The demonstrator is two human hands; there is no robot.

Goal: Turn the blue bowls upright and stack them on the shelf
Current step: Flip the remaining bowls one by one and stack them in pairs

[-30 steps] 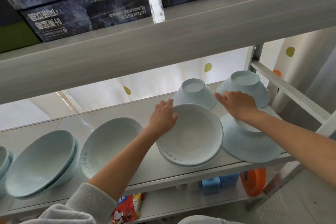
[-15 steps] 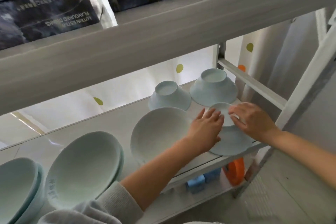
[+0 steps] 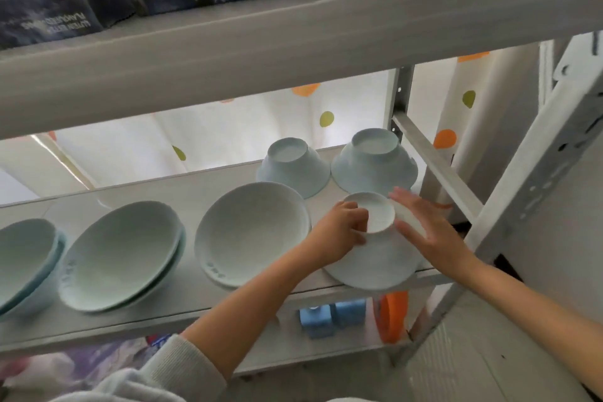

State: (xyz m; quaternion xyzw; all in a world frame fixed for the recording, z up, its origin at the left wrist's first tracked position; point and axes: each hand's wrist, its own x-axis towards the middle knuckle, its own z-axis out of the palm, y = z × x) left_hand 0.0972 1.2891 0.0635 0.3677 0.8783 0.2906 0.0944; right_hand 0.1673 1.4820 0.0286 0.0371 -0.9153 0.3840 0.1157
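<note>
Both hands are gripping one upside-down blue bowl [image 3: 375,258] at the front right corner of the shelf [image 3: 182,307], its rim overhanging the front edge. The left hand [image 3: 339,232] is curling its fingers against the bowl's foot ring, and the right hand [image 3: 424,228] is lying spread and flat along the bowl's right side. Two more inverted bowls [image 3: 293,170] are sitting at the back right corner, just behind. Upright bowls [image 3: 251,235] are resting tilted along the shelf to the left.
</note>
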